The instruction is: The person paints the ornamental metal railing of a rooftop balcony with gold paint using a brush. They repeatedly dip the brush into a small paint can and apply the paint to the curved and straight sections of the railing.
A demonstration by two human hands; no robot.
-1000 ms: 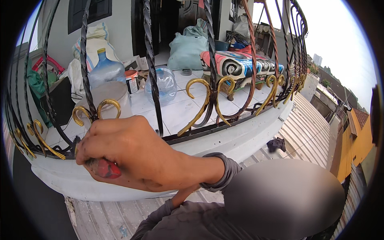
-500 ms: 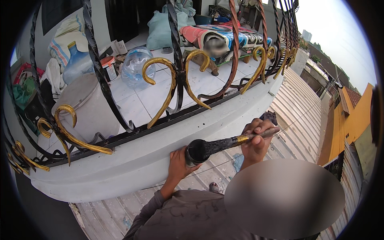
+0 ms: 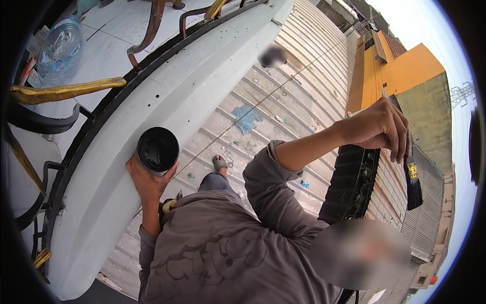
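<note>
Head view: paintbrush [image 3: 412, 177] held in right fingers [image 3: 395, 137] (bristles hanging below).

Brush [image 3: 413, 187], its handle partly hidden in my right hand [image 3: 382, 125]; can [image 3: 158, 150], covering some fingers of my left hand [image 3: 148, 177]; railing [image 3: 71, 92], cut off above; dark object [image 3: 273, 55] on the roof [image 3: 319, 88], blurred.

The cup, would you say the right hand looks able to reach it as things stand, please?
Probably yes: the cup is open on top and nothing visible blocks the way, though the right hand is well apart, holding the brush.
</note>
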